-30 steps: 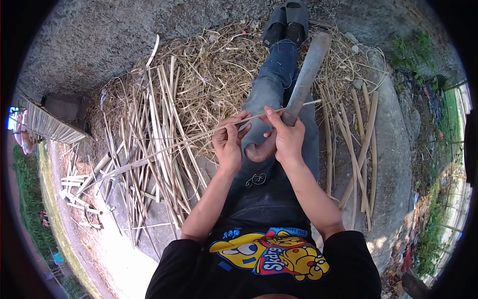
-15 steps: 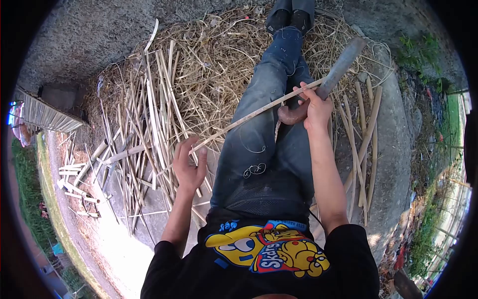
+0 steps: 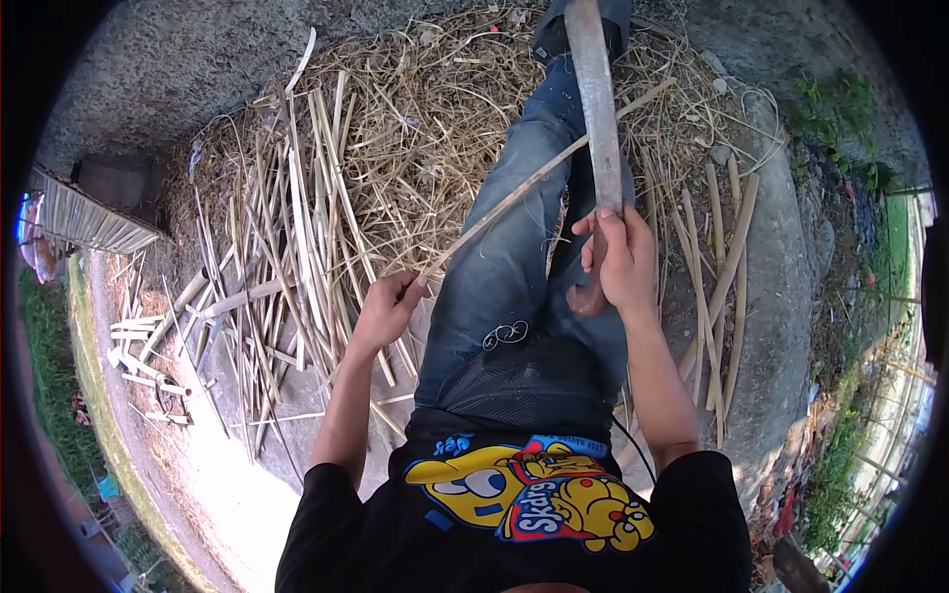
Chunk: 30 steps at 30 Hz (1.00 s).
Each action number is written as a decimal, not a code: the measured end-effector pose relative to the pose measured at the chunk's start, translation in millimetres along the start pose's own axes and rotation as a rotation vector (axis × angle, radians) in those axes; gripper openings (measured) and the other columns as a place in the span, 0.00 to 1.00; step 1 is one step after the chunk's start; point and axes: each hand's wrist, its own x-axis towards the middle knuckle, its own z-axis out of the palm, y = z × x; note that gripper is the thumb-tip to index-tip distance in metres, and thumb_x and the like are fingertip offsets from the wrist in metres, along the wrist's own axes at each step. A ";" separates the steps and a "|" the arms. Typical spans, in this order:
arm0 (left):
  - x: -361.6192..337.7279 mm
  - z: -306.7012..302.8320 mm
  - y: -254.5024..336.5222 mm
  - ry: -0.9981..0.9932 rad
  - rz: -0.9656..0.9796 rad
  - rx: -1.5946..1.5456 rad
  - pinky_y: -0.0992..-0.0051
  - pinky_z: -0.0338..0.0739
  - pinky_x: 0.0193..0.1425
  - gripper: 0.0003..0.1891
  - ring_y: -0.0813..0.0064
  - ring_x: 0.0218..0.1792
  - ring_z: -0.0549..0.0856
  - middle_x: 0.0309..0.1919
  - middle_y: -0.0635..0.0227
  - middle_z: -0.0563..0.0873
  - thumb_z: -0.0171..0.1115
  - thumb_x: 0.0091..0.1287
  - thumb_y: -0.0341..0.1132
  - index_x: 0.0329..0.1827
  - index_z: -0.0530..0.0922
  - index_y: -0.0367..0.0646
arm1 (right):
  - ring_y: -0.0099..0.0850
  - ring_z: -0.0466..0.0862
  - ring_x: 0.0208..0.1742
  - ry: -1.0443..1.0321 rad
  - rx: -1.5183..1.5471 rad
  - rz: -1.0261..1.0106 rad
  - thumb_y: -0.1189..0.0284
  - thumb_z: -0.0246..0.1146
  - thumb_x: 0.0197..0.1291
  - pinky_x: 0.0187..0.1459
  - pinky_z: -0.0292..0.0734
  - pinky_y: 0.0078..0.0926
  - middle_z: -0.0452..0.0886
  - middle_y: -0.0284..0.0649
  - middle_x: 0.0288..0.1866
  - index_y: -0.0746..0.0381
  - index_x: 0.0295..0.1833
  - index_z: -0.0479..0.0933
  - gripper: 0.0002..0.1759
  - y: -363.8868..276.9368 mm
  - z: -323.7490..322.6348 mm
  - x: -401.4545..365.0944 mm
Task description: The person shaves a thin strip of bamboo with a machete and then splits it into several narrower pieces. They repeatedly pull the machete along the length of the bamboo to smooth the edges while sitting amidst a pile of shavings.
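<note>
My left hand [image 3: 388,312] pinches the near end of a thin bamboo strip [image 3: 514,200] between thumb and fingers. The strip slants up and right over my jeans, passing under a machete blade [image 3: 596,99], with its far end above the straw. In my right hand [image 3: 625,259] is the machete's handle [image 3: 588,299], its hooked brown butt showing below the fingers. The long grey blade points away from me, along my outstretched legs [image 3: 524,168], and overlaps my lower leg and feet in this view.
Many bamboo strips [image 3: 314,222] lie heaped to my left, with short cut pieces [image 3: 148,341] farther out. More bamboo lengths [image 3: 733,267] lie at my right. Straw-like shavings [image 3: 425,138] cover the ground ahead, up to a rough concrete wall [image 3: 213,69].
The machete has swung from pointing up-right to pointing nearly straight ahead. My left fingers have closed on the strip's end. My right fingers no longer touch the strip.
</note>
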 end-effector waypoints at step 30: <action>-15.4 4.0 16.2 -0.371 -0.431 -0.855 0.79 0.46 0.18 0.19 0.90 0.15 0.54 0.18 0.85 0.59 0.54 0.83 0.47 0.41 0.79 0.40 | 0.54 0.88 0.30 -0.102 -1.336 -0.358 0.36 0.58 0.68 0.30 0.81 0.50 0.84 0.52 0.25 0.65 0.39 0.79 0.37 43.2 -13.1 66.6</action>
